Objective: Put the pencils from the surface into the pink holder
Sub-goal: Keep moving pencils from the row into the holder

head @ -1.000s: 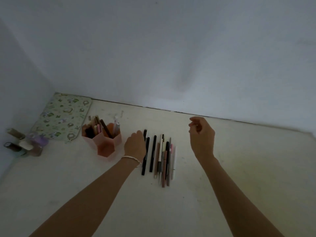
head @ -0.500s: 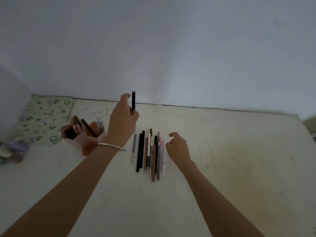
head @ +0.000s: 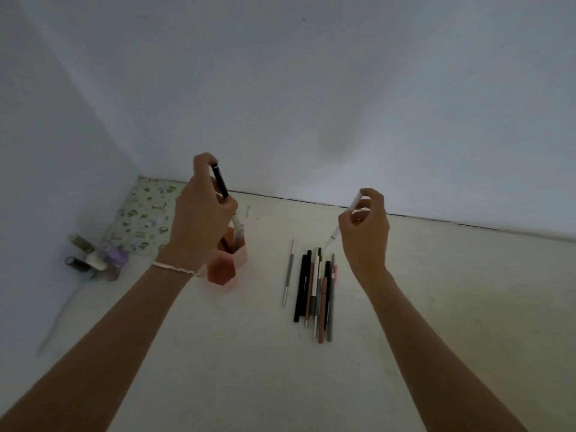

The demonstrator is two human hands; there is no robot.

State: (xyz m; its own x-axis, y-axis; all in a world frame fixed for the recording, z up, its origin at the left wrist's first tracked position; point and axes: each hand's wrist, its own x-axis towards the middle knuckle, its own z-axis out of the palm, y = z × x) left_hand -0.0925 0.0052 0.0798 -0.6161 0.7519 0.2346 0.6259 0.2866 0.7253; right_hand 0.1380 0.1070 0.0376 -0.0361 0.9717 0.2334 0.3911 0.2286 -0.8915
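My left hand (head: 199, 213) grips a black pencil (head: 220, 181) almost upright, directly above the pink holder (head: 227, 269). The hand covers most of the holder's opening; a pale pen sticks up from it. My right hand (head: 364, 232) pinches a white pencil (head: 343, 224), tilted, its lower tip hanging just above the far end of the pile. Several pencils (head: 316, 294), black, brown, grey and white, lie side by side on the cream surface. One grey pencil (head: 289, 272) rests a little apart, left of the pile.
A green patterned pad (head: 140, 219) lies in the back left corner. A cluster of small bottles (head: 96, 260) stands by the left wall. Walls close off the back and the left side. A bracelet circles my left wrist.
My left hand carried the black pencil left to a spot over the holder. My right hand picked a white pencil out of the pile and raised it.
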